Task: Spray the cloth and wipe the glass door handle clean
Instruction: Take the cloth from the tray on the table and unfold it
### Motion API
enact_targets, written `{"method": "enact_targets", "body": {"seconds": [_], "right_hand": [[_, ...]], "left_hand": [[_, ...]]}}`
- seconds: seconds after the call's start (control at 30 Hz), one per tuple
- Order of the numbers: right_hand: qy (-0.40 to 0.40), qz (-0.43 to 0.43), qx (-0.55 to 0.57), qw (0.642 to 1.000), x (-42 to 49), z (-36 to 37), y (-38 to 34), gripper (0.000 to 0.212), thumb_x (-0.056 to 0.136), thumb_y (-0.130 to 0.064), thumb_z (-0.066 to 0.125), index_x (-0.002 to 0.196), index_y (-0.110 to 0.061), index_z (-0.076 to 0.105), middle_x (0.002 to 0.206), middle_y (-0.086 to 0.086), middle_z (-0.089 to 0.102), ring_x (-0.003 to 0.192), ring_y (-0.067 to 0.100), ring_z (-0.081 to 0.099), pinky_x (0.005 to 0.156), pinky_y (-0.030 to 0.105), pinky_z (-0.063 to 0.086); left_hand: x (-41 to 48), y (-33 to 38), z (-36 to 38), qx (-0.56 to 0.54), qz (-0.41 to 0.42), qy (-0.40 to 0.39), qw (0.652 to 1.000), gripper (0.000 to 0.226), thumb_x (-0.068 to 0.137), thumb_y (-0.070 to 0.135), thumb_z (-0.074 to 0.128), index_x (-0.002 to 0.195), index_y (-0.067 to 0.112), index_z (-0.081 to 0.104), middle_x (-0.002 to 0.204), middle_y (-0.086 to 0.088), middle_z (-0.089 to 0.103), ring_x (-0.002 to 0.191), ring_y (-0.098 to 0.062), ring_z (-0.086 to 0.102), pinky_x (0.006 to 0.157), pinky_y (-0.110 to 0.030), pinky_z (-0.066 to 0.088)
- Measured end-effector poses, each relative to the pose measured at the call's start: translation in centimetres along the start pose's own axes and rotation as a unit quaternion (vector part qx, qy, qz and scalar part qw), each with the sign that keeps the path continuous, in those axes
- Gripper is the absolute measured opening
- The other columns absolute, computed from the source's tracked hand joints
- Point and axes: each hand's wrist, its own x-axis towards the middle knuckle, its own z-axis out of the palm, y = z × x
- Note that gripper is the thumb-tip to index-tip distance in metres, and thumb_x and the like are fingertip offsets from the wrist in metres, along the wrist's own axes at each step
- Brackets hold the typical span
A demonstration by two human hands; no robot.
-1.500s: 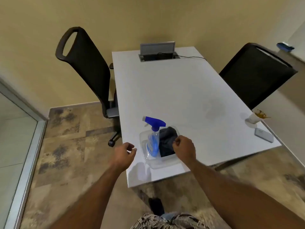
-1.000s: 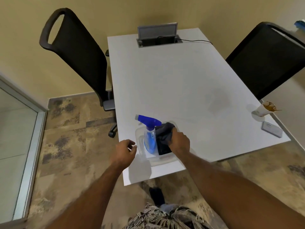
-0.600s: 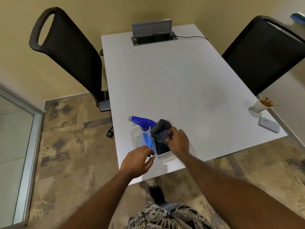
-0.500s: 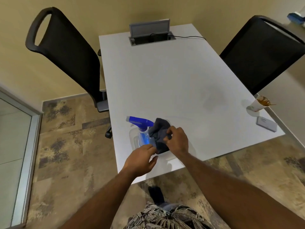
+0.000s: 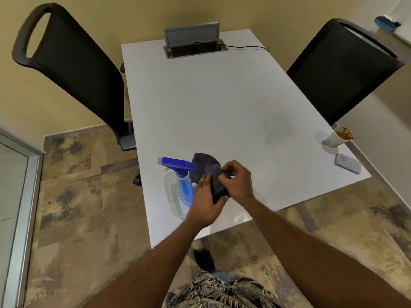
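Dark grey cloth point(image 5: 205, 165) is bunched between both hands, raised over the near end of the white desk point(image 5: 222, 103). The right hand point(image 5: 239, 183) pinches its upper folds with curled fingers point(image 5: 224, 173). The left hand point(image 5: 204, 203) grips its lower part, thumb hooked under the end and the other fingers lying along its left side. Just left of the left hand, a spray bottle point(image 5: 183, 187) with blue liquid and a blue trigger head stands in a clear plastic tub point(image 5: 170, 197), nozzle pointing left; whether the hand touches it is unclear. Near the desk's right edge a paper cup point(image 5: 333, 138) stands beside a flat grey card point(image 5: 347, 163). Print on both is too small to read.
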Motion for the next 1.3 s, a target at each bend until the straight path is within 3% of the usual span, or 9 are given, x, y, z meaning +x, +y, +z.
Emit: {"method": "enact_targets", "body": {"seconds": [0.13, 0.27, 0.47, 0.7, 0.93, 1.07, 1.13, 1.2, 1.3], "right_hand": [[0.014, 0.046, 0.053, 0.997, -0.1, -0.5, -1.3, 0.020, 0.079, -0.009, 0.075, 0.080, -0.024, 0.064, 0.077, -0.010, 0.069, 0.073, 0.009, 0.068, 0.069, 0.017, 0.056], [0.019, 0.070, 0.111, 0.991, -0.2, -1.4, -2.7, 0.024, 0.081, -0.006, 0.075, 0.079, -0.027, 0.065, 0.078, -0.008, 0.071, 0.075, 0.013, 0.070, 0.069, 0.022, 0.059], [-0.044, 0.077, 0.295, 0.951, -0.6, -4.7, -4.9, 0.002, 0.087, -0.019, 0.073, 0.087, -0.019, 0.075, 0.084, 0.000, 0.075, 0.082, 0.014, 0.071, 0.072, 0.023, 0.057], [-0.084, 0.037, 0.355, 0.931, -3.2, -7.4, -6.5, 0.030, 0.086, -0.045, 0.062, 0.094, -0.020, 0.077, 0.093, 0.006, 0.075, 0.091, 0.022, 0.071, 0.079, 0.031, 0.058], [-0.129, -0.072, 0.291, 0.945, -7.2, -7.9, -8.8, 0.050, 0.087, -0.034, 0.059, 0.127, -0.003, 0.057, 0.119, 0.016, 0.067, 0.113, 0.034, 0.063, 0.096, 0.042, 0.052], [-0.177, -0.133, 0.187, 0.957, -10.1, -7.6, -10.5, 0.069, 0.077, -0.033, 0.077, 0.139, -0.019, 0.049, 0.129, -0.002, 0.064, 0.123, 0.023, 0.059, 0.098, 0.028, 0.051], [-0.216, -0.142, 0.167, 0.952, -11.6, -7.1, -11.5, 0.087, 0.070, -0.034, 0.086, 0.145, -0.026, 0.043, 0.139, -0.006, 0.058, 0.130, 0.020, 0.054, 0.100, 0.025, 0.049], [-0.257, -0.148, 0.166, 0.940, -12.9, -6.3, -12.4, 0.101, 0.065, -0.029, 0.090, 0.150, -0.026, 0.036, 0.146, -0.005, 0.051, 0.136, 0.018, 0.049, 0.103, 0.025, 0.046], [-0.304, -0.134, 0.165, 0.929, -14.6, -4.8, -13.2, 0.106, 0.064, -0.016, 0.093, 0.151, -0.023, 0.034, 0.145, -0.003, 0.052, 0.134, 0.020, 0.051, 0.103, 0.030, 0.049]], "left_hand": [[-0.1, 0.7, 0.2, 0.041, 0.017, 0.043, 0.998, 0.100, 0.088, 0.048, 0.074, 0.161, 0.013, 0.016, 0.156, -0.006, 0.040, 0.138, -0.023, 0.046, 0.111, -0.039, 0.046], [0.2, 2.1, -0.2, 0.042, 0.055, 0.097, 0.993, 0.080, 0.091, 0.038, 0.074, 0.155, 0.015, 0.032, 0.136, -0.002, 0.061, 0.116, -0.016, 0.062, 0.097, -0.034, 0.056], [-0.2, 4.4, -1.4, -0.048, 0.067, 0.128, 0.988, 0.064, 0.089, 0.030, 0.075, 0.145, 0.016, 0.046, 0.117, 0.001, 0.068, 0.100, -0.013, 0.066, 0.086, -0.024, 0.059], [-2.9, 7.8, -1.7, -0.157, 0.049, 0.136, 0.977, 0.033, 0.093, 0.032, 0.069, 0.123, 0.026, 0.059, 0.090, 0.025, 0.064, 0.087, 0.012, 0.064, 0.067, 0.000, 0.047], [-7.0, 8.9, -4.5, -0.213, 0.049, 0.134, 0.967, 0.028, 0.098, 0.033, 0.065, 0.123, 0.021, 0.067, 0.103, 0.009, 0.074, 0.095, -0.008, 0.070, 0.085, -0.024, 0.060], [-9.9, 8.8, -7.3, -0.265, 0.037, 0.126, 0.955, 0.007, 0.094, 0.039, 0.066, 0.095, 0.032, 0.069, 0.087, 0.010, 0.075, 0.086, -0.005, 0.072, 0.072, -0.020, 0.059], [-11.3, 8.1, -9.0, -0.309, 0.017, 0.122, 0.943, 0.024, 0.089, 0.042, 0.065, 0.094, 0.020, 0.073, 0.087, -0.002, 0.076, 0.086, -0.018, 0.073, 0.076, -0.035, 0.062], [-12.5, 7.2, -11.0, -0.356, -0.020, 0.127, 0.925, 0.022, 0.094, 0.035, 0.067, 0.090, 0.014, 0.075, 0.089, -0.013, 0.076, 0.091, -0.030, 0.073, 0.081, -0.044, 0.061], [-13.8, 5.1, -14.2, -0.426, -0.098, 0.110, 0.893, 0.022, 0.096, 0.028, 0.067, 0.096, 0.007, 0.075, 0.091, -0.013, 0.078, 0.089, -0.031, 0.075, 0.063, -0.035, 0.059]]}}
